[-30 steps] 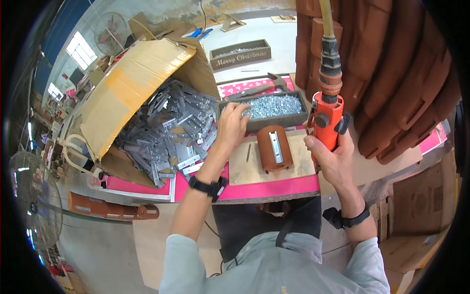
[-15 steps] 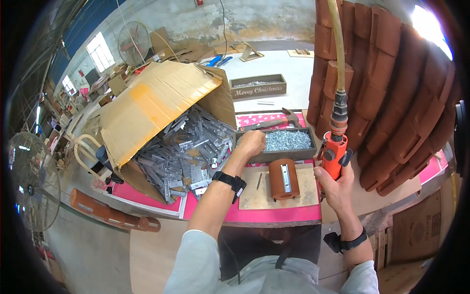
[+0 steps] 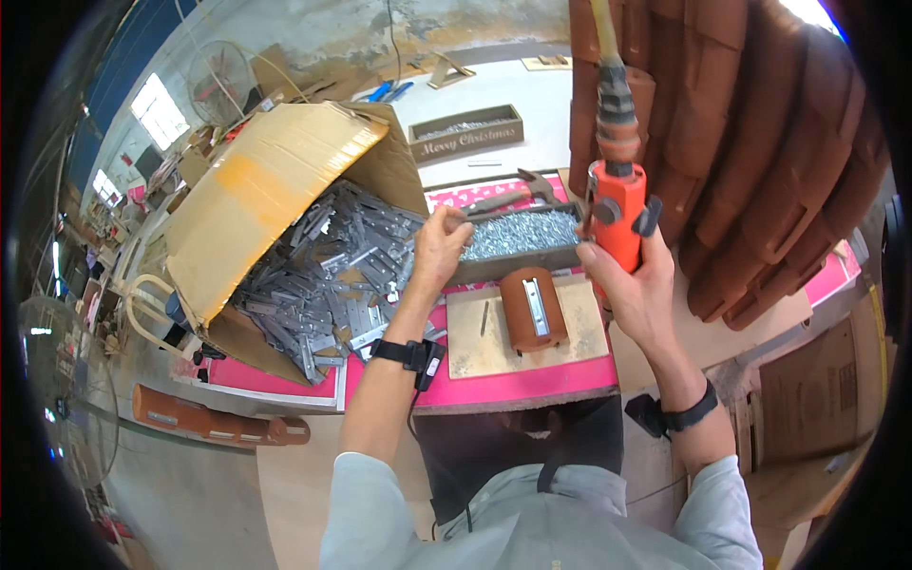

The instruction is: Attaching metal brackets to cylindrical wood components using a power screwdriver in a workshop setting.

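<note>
My right hand (image 3: 632, 285) grips an orange air screwdriver (image 3: 619, 214), upright, with a hose joined to its top. At the left end of a dark tray (image 3: 518, 266), my left hand (image 3: 440, 247) is closed, fingertips together; anything between them is too small to make out. Loose silver screws (image 3: 527, 234) fill the tray. In front of it a short brown half-round piece (image 3: 518, 318) lies on a light wooden board (image 3: 465, 337). A silver metal slide (image 3: 542, 309) runs along its top. A thin dark rod (image 3: 484, 318) lies beside it.
A tipped cardboard box (image 3: 275, 180) spills metal slides (image 3: 318, 271) at left. Behind the tray lies a hammer (image 3: 513, 197); farther back stands another tray (image 3: 465, 140). Brown ribbed pieces (image 3: 760, 171) are stacked at right. One long brown piece (image 3: 199, 416) sits low at left.
My left hand has drawn back from over the screws to the tray's left end. The screwdriver stays in my right hand, now held closer to the tray. The whole view has shifted slightly.
</note>
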The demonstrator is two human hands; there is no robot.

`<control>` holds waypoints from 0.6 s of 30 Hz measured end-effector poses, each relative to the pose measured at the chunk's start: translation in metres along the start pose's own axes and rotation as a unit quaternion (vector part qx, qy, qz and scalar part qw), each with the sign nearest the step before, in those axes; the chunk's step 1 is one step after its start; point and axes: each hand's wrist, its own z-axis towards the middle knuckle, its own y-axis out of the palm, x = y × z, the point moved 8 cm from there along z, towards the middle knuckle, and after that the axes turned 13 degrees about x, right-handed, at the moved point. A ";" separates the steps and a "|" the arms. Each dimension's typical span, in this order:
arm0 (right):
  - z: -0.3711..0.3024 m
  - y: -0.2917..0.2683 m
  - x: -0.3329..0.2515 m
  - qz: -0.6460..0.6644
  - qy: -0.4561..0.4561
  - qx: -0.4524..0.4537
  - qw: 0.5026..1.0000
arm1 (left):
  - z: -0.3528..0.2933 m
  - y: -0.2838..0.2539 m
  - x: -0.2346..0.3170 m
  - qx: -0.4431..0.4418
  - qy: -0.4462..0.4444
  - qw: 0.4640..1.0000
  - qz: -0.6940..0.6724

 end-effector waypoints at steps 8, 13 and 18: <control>0.024 0.026 -0.015 0.001 -0.004 -0.014 1.000 | -0.076 0.008 0.044 -0.117 -0.059 0.985 -0.112; 0.032 0.046 -0.007 0.005 -0.046 -0.019 0.999 | -0.109 0.013 0.044 -0.118 -0.028 0.987 -0.105; 0.028 0.066 -0.004 0.112 -0.056 -0.002 0.992 | -0.127 0.019 0.046 -0.098 -0.050 0.987 -0.119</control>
